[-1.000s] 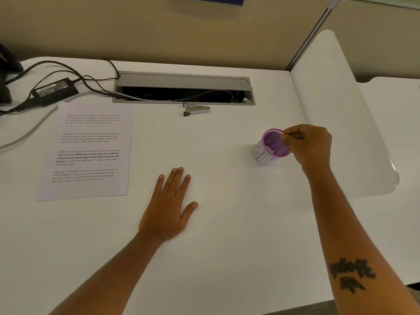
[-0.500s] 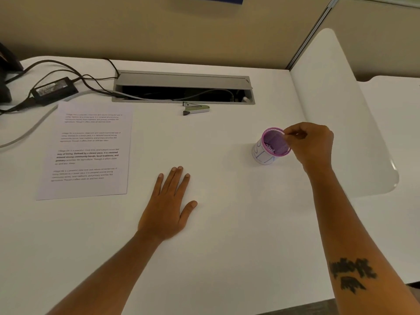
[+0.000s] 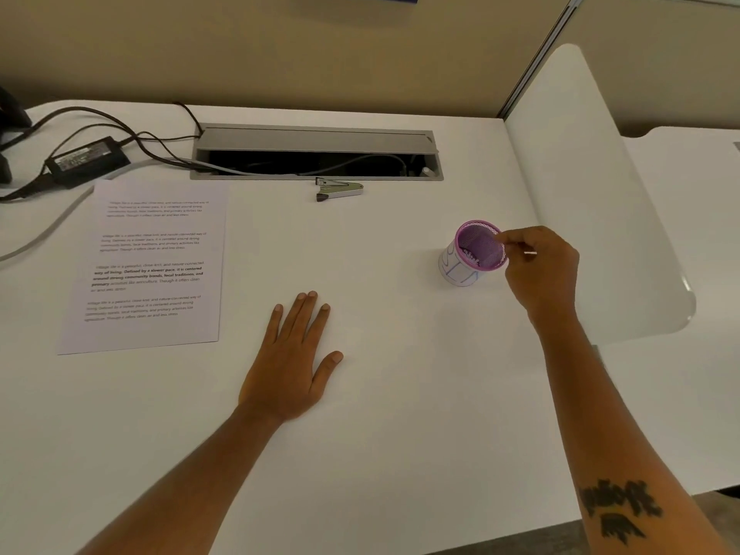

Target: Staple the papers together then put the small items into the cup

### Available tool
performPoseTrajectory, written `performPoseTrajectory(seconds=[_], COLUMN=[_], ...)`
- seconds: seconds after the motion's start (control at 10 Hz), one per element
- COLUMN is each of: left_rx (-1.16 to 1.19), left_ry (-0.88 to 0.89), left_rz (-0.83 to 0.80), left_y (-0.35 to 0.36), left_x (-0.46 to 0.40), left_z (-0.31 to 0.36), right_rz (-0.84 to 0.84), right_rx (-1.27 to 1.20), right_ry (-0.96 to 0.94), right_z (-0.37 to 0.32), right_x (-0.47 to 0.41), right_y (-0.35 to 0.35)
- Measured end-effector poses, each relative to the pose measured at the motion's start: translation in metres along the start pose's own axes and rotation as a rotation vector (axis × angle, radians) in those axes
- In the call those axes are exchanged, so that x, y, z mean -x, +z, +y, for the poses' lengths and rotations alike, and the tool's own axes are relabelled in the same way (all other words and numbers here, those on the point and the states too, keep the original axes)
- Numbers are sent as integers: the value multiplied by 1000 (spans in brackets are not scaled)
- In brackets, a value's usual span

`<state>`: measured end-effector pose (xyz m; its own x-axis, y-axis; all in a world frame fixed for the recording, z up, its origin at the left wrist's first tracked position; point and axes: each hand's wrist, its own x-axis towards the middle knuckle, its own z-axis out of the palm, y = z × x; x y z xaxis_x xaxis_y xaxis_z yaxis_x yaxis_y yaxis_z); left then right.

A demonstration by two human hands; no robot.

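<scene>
**White desk, one hand flat, other pinched at cup rim**

White desk fills the view from the near edge. Both bare forearms reach in from the bottom; right forearm shows a dark tattoo near the elbow end. Left hand lies palm-down flat on the desk, fingers straight and close together, thumb splayed to the right, gripping nothing. Right hand is raised, wrist bent, thumb and fingers pinched together just at the right rim of the purple mesh cup; a thin pale sliver pokes out of the pinch, too small to identify. Cup stands upright on the desk, tilt appears to be lens effect, some small items lie inside at the bottom. Papers lie flat, well left of the left hand, printed side up. Farther back, stapler sits just in front of the open cable tray. Black power adapter and cables sit at far left.
</scene>
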<state>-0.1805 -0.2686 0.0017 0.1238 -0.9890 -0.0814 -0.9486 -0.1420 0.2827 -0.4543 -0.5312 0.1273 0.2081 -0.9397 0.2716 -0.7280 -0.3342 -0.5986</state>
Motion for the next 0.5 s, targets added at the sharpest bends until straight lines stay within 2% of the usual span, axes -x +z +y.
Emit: performPoseTrajectory(seconds=[0.3,0.4,0.5], left_rx=[5,12,50], left_ry=[9,19,17], left_rz=[8,21,11], left_y=[2,-1,-3], left_x=[1,2,3], left_z=[0,0,0], right_rz=[198,230,184], right_rx=[-28,-49,-77], right_ry=[-12,52,119], right_z=[8,8,6], right_x=[51,81,111], right_y=[8,13,26])
